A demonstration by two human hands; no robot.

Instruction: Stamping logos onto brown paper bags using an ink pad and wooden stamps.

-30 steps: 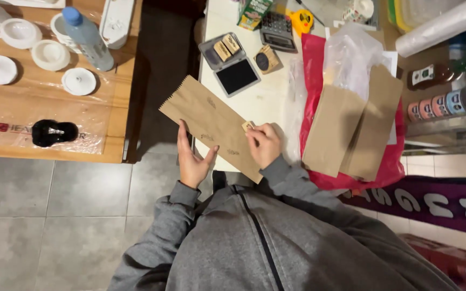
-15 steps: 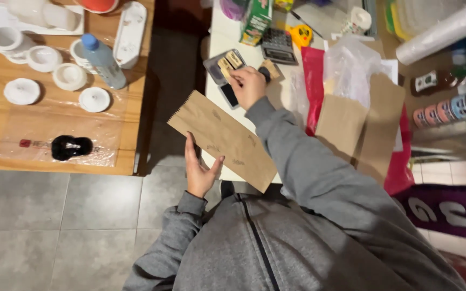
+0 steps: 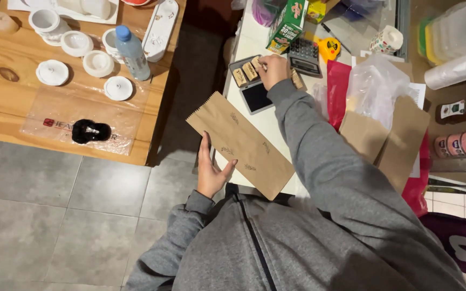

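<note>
A long brown paper bag (image 3: 241,143) with small stamped marks lies slanted over the near edge of the white table (image 3: 246,46). My left hand (image 3: 211,172) holds its lower edge from beneath, thumb on top. My right hand (image 3: 273,69) reaches far up the table and rests its fingers on the small wooden stamps (image 3: 246,71) in a grey tray (image 3: 234,67). A black ink pad (image 3: 255,97) lies just below that tray.
More brown bags (image 3: 386,140) lie on red paper at the right, with a clear plastic bag (image 3: 376,86), a calculator (image 3: 304,56) and a green carton (image 3: 287,24). The wooden table (image 3: 17,116) at the left holds white lids, a water bottle (image 3: 131,51) and a black object (image 3: 90,130).
My right hand left the bag's corner and reached up to the stamp tray. The left hand has stayed on the bag. The view has shifted slightly.
</note>
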